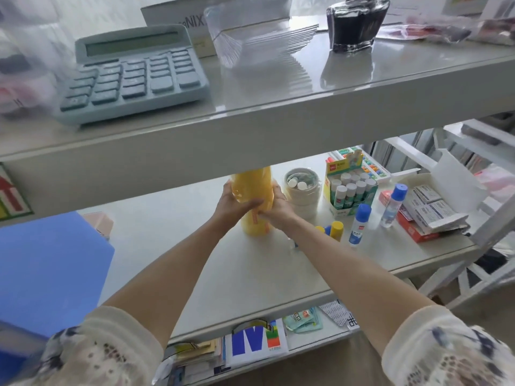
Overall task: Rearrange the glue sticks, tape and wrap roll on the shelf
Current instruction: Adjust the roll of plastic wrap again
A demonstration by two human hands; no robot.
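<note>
Now both hands, left hand (232, 203) and right hand (276, 208), grip the upright yellow wrap roll (252, 190) mid-shelf (195, 260). At two o'clock stand tape rolls (302, 190), then the glue stick box (349, 190).

— What can't you make out from where you stand?

— The top of the wrap roll (252, 201) runs up behind the front lip of the upper shelf (250, 129). My left hand (232, 206) and right hand (274, 208) cover its middle, and my right forearm hides part of the yellow-capped glue sticks (333, 229) near the shelf's front edge.

— Anything else?

— The bags at the upper shelf's left end (19, 79) are a blur. The blue folder (50, 268) is cut by the left edge, and the labels on the boxed glue sticks (349, 190) are too small to read.
</note>
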